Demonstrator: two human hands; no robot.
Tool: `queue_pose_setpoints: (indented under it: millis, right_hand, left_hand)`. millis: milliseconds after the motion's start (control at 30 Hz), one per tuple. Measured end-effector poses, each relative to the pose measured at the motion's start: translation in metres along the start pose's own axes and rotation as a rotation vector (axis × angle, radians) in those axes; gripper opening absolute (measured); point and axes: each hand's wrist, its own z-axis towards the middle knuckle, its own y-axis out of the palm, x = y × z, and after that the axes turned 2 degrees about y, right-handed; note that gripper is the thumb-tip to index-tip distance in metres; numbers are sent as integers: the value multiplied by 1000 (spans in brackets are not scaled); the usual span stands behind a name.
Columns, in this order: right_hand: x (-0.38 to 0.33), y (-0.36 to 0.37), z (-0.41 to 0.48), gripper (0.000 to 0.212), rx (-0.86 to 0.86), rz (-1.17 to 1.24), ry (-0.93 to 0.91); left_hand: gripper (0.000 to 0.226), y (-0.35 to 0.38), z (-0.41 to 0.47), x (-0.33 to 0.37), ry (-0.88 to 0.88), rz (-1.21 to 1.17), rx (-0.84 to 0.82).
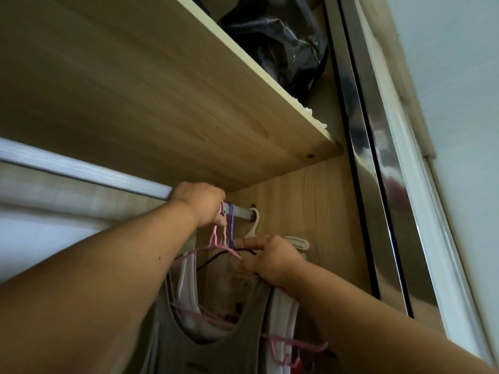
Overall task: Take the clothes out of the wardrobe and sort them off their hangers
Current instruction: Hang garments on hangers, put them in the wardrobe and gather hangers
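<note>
I look up into the wardrobe at its silver rail (81,171). My left hand (201,202) is raised to the rail and pinches the hooks of the pink hangers (216,240). A purple hanger (231,228) and a white hanger (253,222) hook on the rail just to the right. My right hand (272,259) grips the hanger shoulders and cloth below the rail. A grey sleeveless top (205,349) hangs in front, with white garments (283,314) and a pale patterned one (229,290) behind it. Another pink hanger (294,344) shows lower right.
A wooden shelf (189,109) sits close above the rail and carries a black plastic bag (280,41). The wardrobe's side wall (310,211) is just right of the hangers. A dark sliding-door frame (378,184) and a pale wall lie further right.
</note>
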Motion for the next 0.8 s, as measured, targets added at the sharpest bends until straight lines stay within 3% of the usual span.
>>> queue_pose_setpoints:
  millis: [167,267,400,633,800]
  right_hand:
    - [-7,-4,-11,34,-17,-96,24]
    - [-14,-6,-23,56,24,-102,13]
    - [-17,-20,-58,76,254,-265,-125]
    - [-20,-84,-212,72,401,-697,-270]
    - [1,-126,-378,72,204,-967,-17]
  left_hand:
    - [37,-2,-13,3,-78,67,24]
    - [48,-1,-27,5,-113,76,18]
    - [61,-3,-62,28,-122,-239,152]
    - [52,-55,-185,145,122,-718,455]
    - [53,-103,-297,260,301,-842,282]
